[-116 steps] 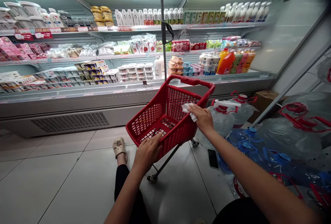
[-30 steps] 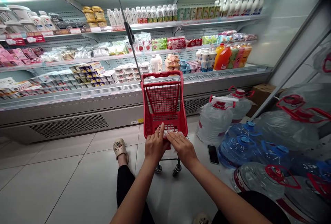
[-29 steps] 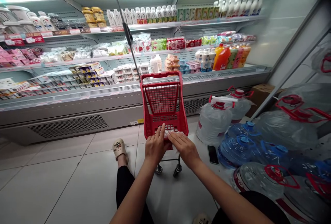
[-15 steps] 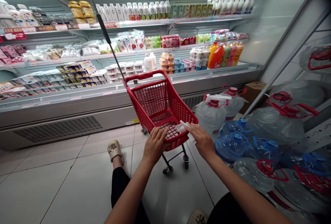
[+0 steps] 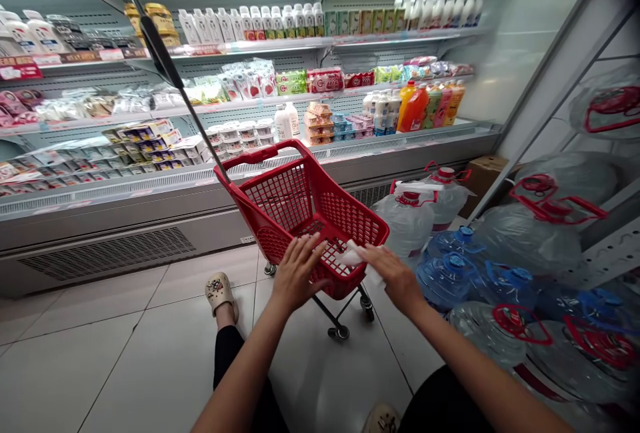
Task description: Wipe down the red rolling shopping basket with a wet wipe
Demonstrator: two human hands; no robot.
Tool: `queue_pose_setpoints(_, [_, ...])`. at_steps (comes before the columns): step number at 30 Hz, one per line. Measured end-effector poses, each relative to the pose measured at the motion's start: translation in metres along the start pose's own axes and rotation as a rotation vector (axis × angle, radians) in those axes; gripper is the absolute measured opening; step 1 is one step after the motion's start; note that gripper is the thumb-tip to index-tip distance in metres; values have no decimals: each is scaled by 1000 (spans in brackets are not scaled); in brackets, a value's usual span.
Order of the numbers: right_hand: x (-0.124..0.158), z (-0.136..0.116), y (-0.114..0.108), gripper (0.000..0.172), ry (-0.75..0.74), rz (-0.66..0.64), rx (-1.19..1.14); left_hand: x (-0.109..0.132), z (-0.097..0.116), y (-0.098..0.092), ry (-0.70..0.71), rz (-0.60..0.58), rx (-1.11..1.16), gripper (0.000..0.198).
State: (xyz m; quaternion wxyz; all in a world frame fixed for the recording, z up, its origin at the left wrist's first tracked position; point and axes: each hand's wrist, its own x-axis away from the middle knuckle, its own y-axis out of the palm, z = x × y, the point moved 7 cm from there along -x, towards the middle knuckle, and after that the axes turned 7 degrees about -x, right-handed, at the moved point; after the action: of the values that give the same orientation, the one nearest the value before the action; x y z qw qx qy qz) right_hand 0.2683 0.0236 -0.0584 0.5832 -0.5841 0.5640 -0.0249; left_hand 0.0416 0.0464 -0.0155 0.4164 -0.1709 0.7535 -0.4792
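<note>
On the tiled floor before the chilled shelves stands the small red basket cart, just beside the big water jugs. My left hand lies with spread fingers on its near rim, gripping nothing. My right hand presses a white wipe against the same rim, fingers closed lightly over it.

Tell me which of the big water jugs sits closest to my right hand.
The clear jug with the red cap, just beyond the right hand; the blue-capped jugs lie farther right.
</note>
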Motion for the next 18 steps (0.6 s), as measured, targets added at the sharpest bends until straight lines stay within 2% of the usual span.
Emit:
queue_pose_setpoints(3, [4,32,-12,81,101,45,-17,2,-25,-3,-58,-10,-76,77])
queue_pose_setpoints(5, [8,35,-14,79,140,78,-23,2,-28,-3,-65,-17,-104,76])
queue_pose_setpoints(7, [15,25,-12,75,156,103,2,0,-21,-1,-76,-8,-113,78])
queue_pose_setpoints(10, [27,-3,-8,70,152,142,71,-2,-4,3,-117,6,-111,82])
queue_pose_setpoints(13, [32,-30,-4,72,142,196,129,-3,11,7,-163,11,-113,84])
queue_pose_setpoints(18, [9,-51,3,79,113,217,188,-6,27,10,-227,-1,-127,86])
